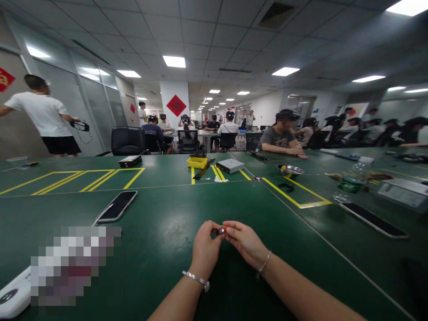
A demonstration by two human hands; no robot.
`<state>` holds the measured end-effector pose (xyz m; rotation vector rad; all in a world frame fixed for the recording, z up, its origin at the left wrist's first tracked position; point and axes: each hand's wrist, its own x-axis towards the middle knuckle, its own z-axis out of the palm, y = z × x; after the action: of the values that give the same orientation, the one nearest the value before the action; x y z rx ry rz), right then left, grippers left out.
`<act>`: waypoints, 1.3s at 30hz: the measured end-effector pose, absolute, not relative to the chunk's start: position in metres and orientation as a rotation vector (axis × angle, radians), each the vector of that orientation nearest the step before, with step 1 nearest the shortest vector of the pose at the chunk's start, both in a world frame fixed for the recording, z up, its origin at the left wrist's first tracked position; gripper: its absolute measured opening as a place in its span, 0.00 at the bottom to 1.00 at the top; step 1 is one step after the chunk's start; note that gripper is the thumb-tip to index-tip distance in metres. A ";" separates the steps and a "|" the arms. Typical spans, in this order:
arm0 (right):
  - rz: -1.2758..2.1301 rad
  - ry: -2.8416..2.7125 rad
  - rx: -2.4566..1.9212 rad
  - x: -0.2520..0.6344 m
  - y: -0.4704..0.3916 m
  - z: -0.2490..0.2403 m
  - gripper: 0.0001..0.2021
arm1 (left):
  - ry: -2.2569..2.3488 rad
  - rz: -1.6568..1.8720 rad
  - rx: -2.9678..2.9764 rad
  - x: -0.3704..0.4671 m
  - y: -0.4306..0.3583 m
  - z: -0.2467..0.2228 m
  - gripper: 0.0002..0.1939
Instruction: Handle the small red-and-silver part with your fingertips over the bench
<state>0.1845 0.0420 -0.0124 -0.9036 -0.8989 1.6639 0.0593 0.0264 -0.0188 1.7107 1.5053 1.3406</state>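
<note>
Bare forearms point(301, 285) angle in from below, left hand point(206, 247) and right hand point(246, 243) meeting tip to tip, both pinching one tiny red-and-dark thing point(221, 231). It's right between them, so neither's nearer; long axis is too small to call.

From my feed: smooth dk green table point(167, 203) w/ bright yellow tape lines point(314, 205), some in dbl stripes. Small shiny piece point(221, 231) = red-orange + dk. I see yellow plastic bin point(192, 163), grey rect. box point(230, 166), slim phone point(117, 206) w/ blk screen + whitish edge, clear plastic bottle point(355, 174) w/ green label point(349, 184), silver metal bracelet point(196, 279), red diamond-shaped paper point(176, 105) w/ dk pattern on white pillar point(165, 90).
</note>
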 end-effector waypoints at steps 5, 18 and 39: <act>1.659 -0.889 -0.891 0.186 0.042 -0.011 0.12 | 1.522 1.335 1.669 0.060 0.026 -0.017 0.04; 1.606 -1.073 -0.987 0.177 0.033 -0.005 0.17 | 1.545 1.382 1.487 0.059 0.025 -0.013 0.06; 1.724 -0.971 -0.862 0.181 0.033 -0.008 0.15 | 1.586 1.397 1.582 0.062 0.024 -0.015 0.05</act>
<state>0.1812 0.0331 -0.0075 -0.8624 -0.9714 1.7240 0.0620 0.0244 -0.0151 1.5818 1.5865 1.3972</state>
